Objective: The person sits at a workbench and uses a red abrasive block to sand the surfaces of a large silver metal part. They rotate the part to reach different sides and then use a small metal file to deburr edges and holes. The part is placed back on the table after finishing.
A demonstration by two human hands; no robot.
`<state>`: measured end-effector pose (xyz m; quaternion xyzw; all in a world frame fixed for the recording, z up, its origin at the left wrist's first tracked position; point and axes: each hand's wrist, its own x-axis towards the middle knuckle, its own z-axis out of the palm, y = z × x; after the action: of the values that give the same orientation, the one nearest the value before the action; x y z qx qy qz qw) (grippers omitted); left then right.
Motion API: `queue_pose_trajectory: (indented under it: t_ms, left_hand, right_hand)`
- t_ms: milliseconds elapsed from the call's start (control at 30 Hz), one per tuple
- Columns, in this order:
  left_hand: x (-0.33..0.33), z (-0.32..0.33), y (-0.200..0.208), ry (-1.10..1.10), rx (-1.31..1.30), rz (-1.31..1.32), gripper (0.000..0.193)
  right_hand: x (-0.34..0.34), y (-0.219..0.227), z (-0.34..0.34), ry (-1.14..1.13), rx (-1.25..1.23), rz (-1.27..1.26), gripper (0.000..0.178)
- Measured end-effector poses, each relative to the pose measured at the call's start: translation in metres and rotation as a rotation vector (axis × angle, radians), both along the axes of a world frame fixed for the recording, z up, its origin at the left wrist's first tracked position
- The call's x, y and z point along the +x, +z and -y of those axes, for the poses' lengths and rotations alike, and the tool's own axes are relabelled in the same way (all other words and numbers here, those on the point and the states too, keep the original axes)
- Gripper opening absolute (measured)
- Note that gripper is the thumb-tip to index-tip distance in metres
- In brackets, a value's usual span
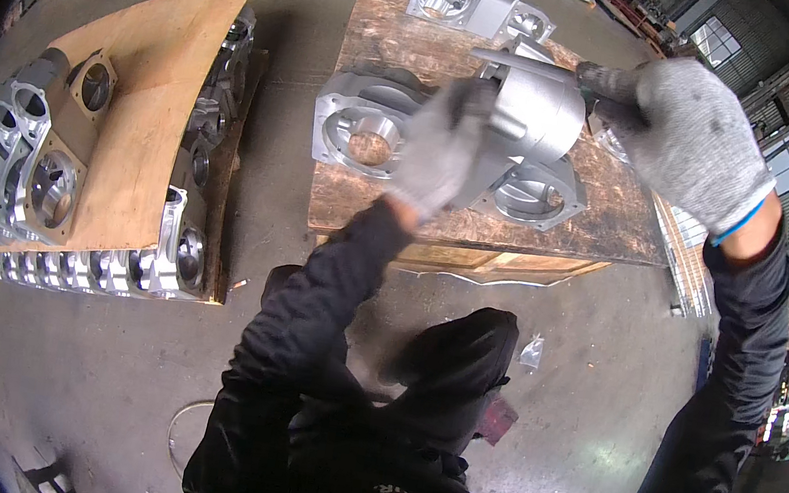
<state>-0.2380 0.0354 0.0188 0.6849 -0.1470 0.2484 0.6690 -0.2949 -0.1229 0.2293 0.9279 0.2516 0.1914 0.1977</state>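
Observation:
My right hand (698, 133), in a grey knit glove with a blue cuff edge, is closed around the handle of a long grey file (531, 66). The file's tapered blade lies across the top of a silver metal casting (541, 116), pointing left. This casting has a thick cylinder and round bored openings in its flanges, and it rests on a wooden bench. My left hand (440, 152), also gloved, is at the casting's left side, below the file's tip. Its dark fingertips are smeared by motion, so their grip does not show.
Another silver casting (484, 2) stands at the back of the worn wooden bench top (370, 26). On the left, several castings (51, 178) sit on a plywood sheet (156, 112), with more castings (183, 247) beneath it. A small plastic bag (531, 351) lies on the floor.

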Motion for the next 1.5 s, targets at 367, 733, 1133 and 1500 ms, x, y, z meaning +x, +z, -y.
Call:
queue_pose_trajectory:
  t_ms: [367,733,1133,1500]
  left_hand:
    - [0.177,-0.181,-0.176,-0.025,-0.486,-0.461,0.09]
    - [0.059,-0.122,-0.138,-0.288,-0.643,-0.466,0.097]
    - [-0.033,-0.11,-0.13,-0.082,-0.232,-0.341,0.075]
    - [-0.041,-0.111,-0.143,-0.048,-0.15,-0.321,0.065]
  right_hand:
    - [-0.002,-0.042,0.02,0.424,-0.069,0.121,0.026]
    - [-0.033,-0.069,0.034,0.223,-0.197,0.129,0.029]
    - [-0.075,-0.117,0.057,0.153,0.023,0.197,0.022]
    - [-0.088,-0.207,0.077,0.021,0.214,0.295,0.047]
